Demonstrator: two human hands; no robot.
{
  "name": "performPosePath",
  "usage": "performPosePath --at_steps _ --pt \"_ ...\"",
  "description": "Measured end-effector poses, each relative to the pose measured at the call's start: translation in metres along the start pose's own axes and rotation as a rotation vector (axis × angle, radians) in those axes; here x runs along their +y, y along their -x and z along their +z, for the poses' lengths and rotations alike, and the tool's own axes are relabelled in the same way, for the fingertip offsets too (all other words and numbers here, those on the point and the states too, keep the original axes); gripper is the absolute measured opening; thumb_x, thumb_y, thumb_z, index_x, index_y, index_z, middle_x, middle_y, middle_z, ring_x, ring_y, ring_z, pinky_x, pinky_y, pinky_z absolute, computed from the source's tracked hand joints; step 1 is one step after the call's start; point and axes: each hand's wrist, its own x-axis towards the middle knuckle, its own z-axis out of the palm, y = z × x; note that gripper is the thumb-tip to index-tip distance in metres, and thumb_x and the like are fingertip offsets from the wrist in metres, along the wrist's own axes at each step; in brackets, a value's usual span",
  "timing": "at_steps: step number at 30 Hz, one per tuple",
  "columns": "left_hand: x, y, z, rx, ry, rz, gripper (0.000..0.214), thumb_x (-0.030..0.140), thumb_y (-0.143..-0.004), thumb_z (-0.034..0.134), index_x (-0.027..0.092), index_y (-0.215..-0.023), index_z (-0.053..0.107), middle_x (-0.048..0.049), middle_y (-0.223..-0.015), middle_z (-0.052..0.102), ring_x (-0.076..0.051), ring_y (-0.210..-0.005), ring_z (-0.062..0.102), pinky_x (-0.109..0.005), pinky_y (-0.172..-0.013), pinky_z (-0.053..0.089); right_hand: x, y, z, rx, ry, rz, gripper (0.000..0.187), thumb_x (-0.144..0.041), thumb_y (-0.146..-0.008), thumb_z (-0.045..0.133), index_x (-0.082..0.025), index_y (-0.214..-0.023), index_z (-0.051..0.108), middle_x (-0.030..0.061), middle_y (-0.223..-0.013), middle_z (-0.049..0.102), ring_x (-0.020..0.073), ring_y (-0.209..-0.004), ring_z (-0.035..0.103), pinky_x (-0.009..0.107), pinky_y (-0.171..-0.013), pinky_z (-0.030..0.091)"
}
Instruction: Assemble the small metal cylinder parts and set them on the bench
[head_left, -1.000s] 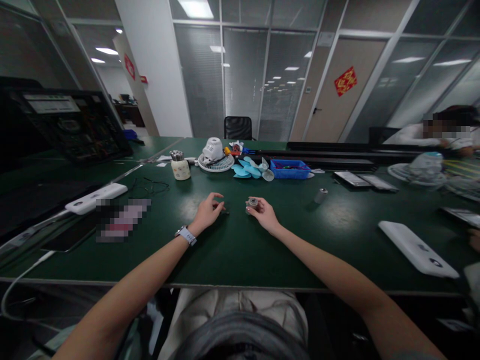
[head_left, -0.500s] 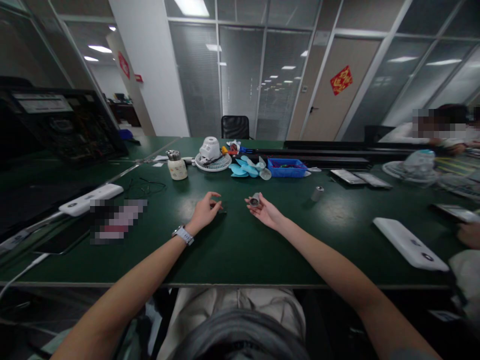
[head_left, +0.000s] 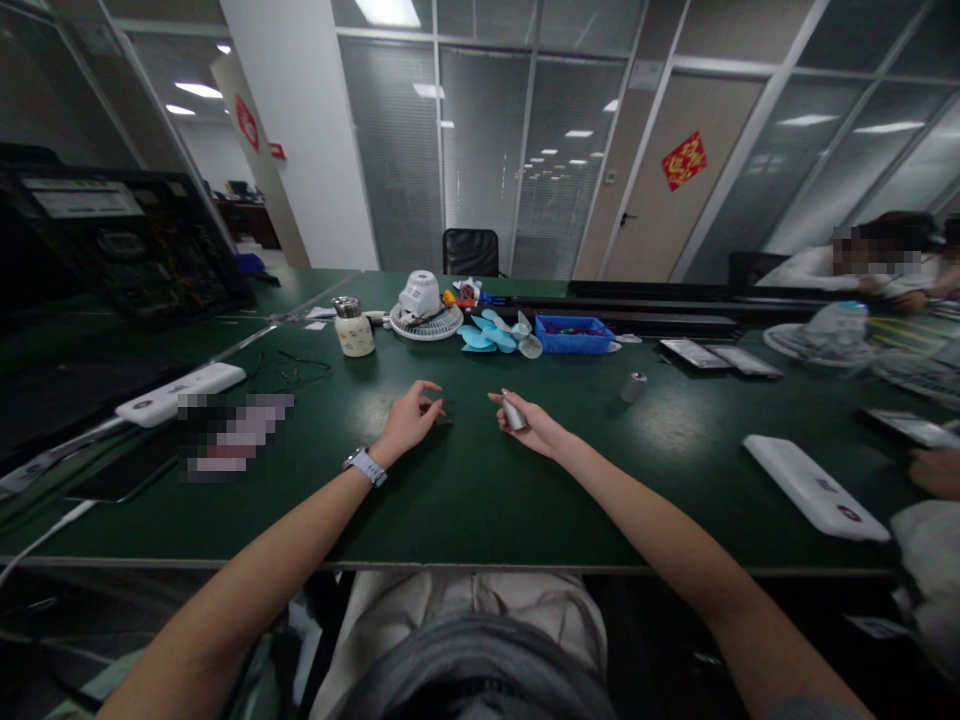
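Note:
A small silver metal cylinder [head_left: 514, 412] lies tilted in my right hand [head_left: 534, 422], its fingers curled round it above the green table. My left hand [head_left: 410, 420] is to the left with the wrist resting low, thumb and index finger apart. Beside its fingertips is a small dark, see-through patch; I cannot make out whether it is a thing or a shadow. Farther right, a second silver cylinder [head_left: 634, 387] stands on the table [head_left: 465, 500], apart from both hands.
Behind the hands are a cream bottle [head_left: 354, 330], a white fan head [head_left: 421, 300], blue fan blades [head_left: 495, 332] and a blue tray [head_left: 574, 335] of small parts. White power banks [head_left: 814, 485] lie left and right. At the right sits a person [head_left: 810, 260]; an open computer case [head_left: 127, 250] stands left.
The cylinder in my right hand has turned: its open end faced me before, and now its smooth side shows. My left hand has hardly moved.

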Motion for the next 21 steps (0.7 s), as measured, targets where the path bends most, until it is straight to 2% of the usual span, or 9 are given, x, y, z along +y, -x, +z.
performPosePath --at_steps 4,9,13,18,21 --pt "0.001 0.0 0.0 -0.003 -0.006 0.001 0.032 0.039 -0.086 0.05 0.021 -0.112 0.051 -0.0022 -0.08 0.074 -0.018 -0.068 0.068 -0.029 -0.065 0.047 0.001 0.002 0.001 -0.033 0.076 -0.013 0.03 -0.034 -0.091 0.053 -0.011 -0.108 0.062 0.002 -0.071 0.06 0.0099 -0.059 0.054 0.021 -0.057 0.049" --pt "0.001 0.0 0.0 0.0 -0.012 0.01 0.031 0.038 -0.086 0.05 0.021 -0.112 0.051 -0.0026 -0.08 0.074 -0.018 -0.067 0.068 -0.028 -0.064 0.047 0.001 0.0 0.0 -0.072 0.091 0.003 0.04 -0.046 -0.094 0.042 -0.013 -0.11 0.06 0.0 -0.065 0.057 0.0094 -0.051 0.049 0.021 -0.053 0.046" --pt "0.0 0.0 0.0 -0.007 -0.014 0.002 0.031 0.038 -0.086 0.05 0.021 -0.111 0.051 -0.0025 -0.08 0.074 -0.018 -0.066 0.067 -0.029 -0.063 0.047 0.001 -0.001 -0.002 -0.075 0.057 -0.001 0.043 -0.053 -0.094 0.036 -0.016 -0.096 0.058 0.0003 -0.063 0.056 0.0104 -0.051 0.051 0.022 -0.052 0.046" --pt "0.001 0.0 0.0 -0.003 -0.012 0.014 0.03 0.037 -0.086 0.049 0.021 -0.111 0.051 -0.0024 -0.08 0.073 -0.018 -0.069 0.068 -0.029 -0.065 0.048 0.008 -0.004 -0.003 -0.033 0.05 -0.061 0.009 -0.025 -0.088 0.056 -0.016 -0.087 0.056 0.0031 -0.074 0.063 0.0109 -0.061 0.059 0.022 -0.059 0.051" --pt "0.002 0.001 -0.001 -0.006 -0.01 0.008 0.029 0.037 -0.086 0.05 0.021 -0.111 0.051 -0.0024 -0.08 0.073 -0.019 -0.07 0.069 -0.029 -0.066 0.048 0.01 -0.012 -0.007 0.044 0.112 -0.115 0.011 -0.017 -0.081 0.064 -0.015 -0.09 0.058 0.0071 -0.087 0.067 0.0131 -0.07 0.063 0.028 -0.07 0.055"
